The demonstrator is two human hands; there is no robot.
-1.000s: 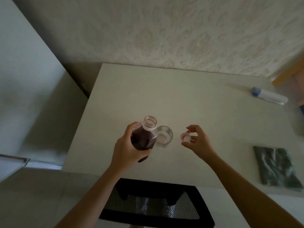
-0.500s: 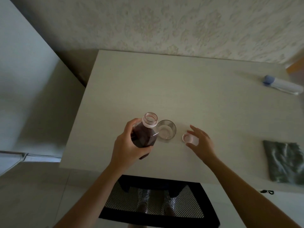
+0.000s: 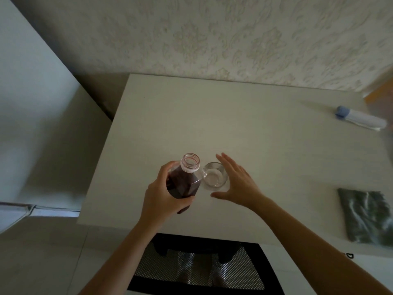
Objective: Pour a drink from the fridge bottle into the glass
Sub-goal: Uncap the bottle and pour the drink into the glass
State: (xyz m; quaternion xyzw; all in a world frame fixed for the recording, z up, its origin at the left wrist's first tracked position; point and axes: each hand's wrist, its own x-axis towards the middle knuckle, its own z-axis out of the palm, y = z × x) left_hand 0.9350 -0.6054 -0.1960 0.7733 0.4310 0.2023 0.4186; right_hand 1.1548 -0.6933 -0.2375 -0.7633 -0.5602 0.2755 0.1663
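A clear bottle point(image 3: 184, 182) of dark red drink stands uncapped and upright over the pale table point(image 3: 234, 124), gripped around its body by my left hand point(image 3: 163, 196). Right beside it, touching or nearly so, sits a small empty glass point(image 3: 214, 176). My right hand point(image 3: 238, 184) is spread around the glass's right side, fingers apart, thumb toward me; I cannot tell whether it touches the glass. The bottle's cap is hidden from view.
A white tube with a blue cap point(image 3: 359, 118) lies at the table's far right. A dark green folded cloth point(image 3: 365, 218) rests near the right front edge. A black mesh chair point(image 3: 200, 267) stands below the front edge. A pale fridge wall point(image 3: 32, 92) rises at left.
My right hand set the cap down on the table, then moved left to the glass with fingers spread. The bottle stayed upright in my left hand.
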